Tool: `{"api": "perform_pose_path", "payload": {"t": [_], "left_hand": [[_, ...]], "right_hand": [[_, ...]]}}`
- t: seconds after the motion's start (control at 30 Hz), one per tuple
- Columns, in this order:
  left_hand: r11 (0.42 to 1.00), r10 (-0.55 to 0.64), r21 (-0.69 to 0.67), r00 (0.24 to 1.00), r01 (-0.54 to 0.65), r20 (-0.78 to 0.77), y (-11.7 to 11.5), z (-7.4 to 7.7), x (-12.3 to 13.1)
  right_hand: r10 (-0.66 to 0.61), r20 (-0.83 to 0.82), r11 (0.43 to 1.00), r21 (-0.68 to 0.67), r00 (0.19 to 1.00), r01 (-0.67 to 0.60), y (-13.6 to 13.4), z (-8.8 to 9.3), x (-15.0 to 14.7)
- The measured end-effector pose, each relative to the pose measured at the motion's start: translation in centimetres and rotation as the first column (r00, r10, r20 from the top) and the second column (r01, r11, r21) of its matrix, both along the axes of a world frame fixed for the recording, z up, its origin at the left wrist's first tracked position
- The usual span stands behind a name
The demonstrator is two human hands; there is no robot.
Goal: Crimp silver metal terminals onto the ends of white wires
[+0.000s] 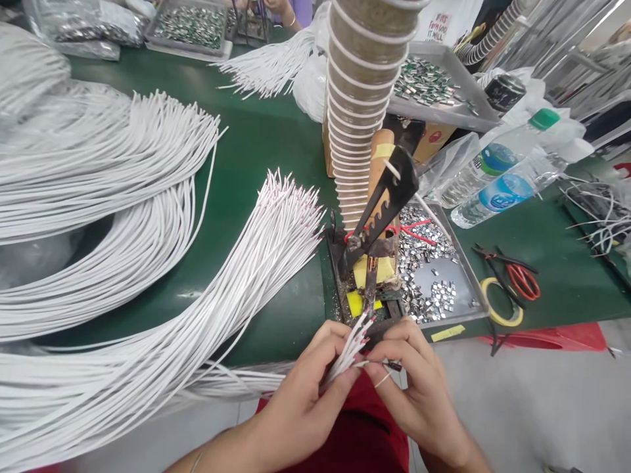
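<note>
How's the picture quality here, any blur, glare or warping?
Head view: bright, even light with soft shadows; wide-lens warping seems to bend the cup stack; the clips glint; the left hand, right hand and the cables they pinch look sharp.

Left hand (296, 401) is gripping a small wire bundle (345, 351), ends pointing to 1 o'clock. Right hand (419, 387) is pinching at those ends. Lever press (374, 243) is standing at 12 o'clock from the hands, clip tray (461, 276) at 1 o'clock. Red-handled scissors (520, 279) are lying at 2 o'clock, white cable sheaves (123, 151) sprawling at 10 o'clock.
</note>
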State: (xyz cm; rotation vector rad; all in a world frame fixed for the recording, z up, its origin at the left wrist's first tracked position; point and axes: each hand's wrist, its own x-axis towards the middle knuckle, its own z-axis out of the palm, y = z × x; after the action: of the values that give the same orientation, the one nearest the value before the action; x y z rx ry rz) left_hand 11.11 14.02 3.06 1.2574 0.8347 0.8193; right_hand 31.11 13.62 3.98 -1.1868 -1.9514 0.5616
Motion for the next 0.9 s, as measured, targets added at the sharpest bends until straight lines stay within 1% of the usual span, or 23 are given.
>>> {"api": "perform_pose_path", "payload": {"t": [0.2, 0.33, 0.43, 0.5, 0.57, 0.63, 0.7, 0.8, 0.9], "left_hand": [[0.999, -0.036, -0.032, 0.999, 0.035, -0.034, -0.1, -0.4, 0.1], [0.996, -0.048, -0.073, 0.999, 0.048, 0.001, -0.2, -0.7, 0.3], [0.995, -0.042, -0.093, 0.999, 0.042, 0.002, -0.3, -0.8, 0.1], [0.995, -0.024, -0.094, 0.999, 0.021, -0.041, -0.2, -0.9, 0.0], [0.996, 0.0, -0.088, 0.995, -0.009, -0.1, -0.1, -0.9, -0.1], [0.996, 0.024, -0.083, 0.991, -0.035, -0.131, 0.0, -0.8, 0.0], [0.996, 0.027, -0.083, 0.992, -0.038, -0.126, 0.0, -0.7, 0.1], [0.995, 0.055, -0.076, 0.99, -0.066, -0.131, -0.1, -0.4, 0.3], [0.987, 0.114, -0.089, 0.979, -0.13, -0.171, 0.0, 0.0, 0.5]], "right_hand": [[0.064, 0.036, 0.996, 0.066, 0.997, -0.066, 0.1, 0.2, 0.6], [0.117, 0.006, 0.987, 0.113, 0.993, -0.117, -0.1, -0.4, 0.3], [0.115, -0.002, 0.987, 0.114, 0.993, -0.114, -0.3, -0.8, 0.6], [0.061, 0.005, 0.995, 0.08, 0.998, -0.061, 0.0, -0.7, 1.4], [-0.063, 0.047, 0.997, 0.057, 0.997, 0.06, 0.7, -0.7, 2.6], [-0.226, 0.124, 0.973, 0.068, 0.966, 0.219, 2.0, -1.0, 4.1], [-0.336, 0.207, 0.942, 0.067, 0.919, 0.33, 3.6, -1.7, 5.4], [-0.388, 0.26, 0.919, 0.043, 0.884, 0.391, 5.8, -3.2, 6.7], [-0.388, 0.269, 0.917, 0.018, 0.881, 0.398, 7.0, -4.0, 7.2]]}}
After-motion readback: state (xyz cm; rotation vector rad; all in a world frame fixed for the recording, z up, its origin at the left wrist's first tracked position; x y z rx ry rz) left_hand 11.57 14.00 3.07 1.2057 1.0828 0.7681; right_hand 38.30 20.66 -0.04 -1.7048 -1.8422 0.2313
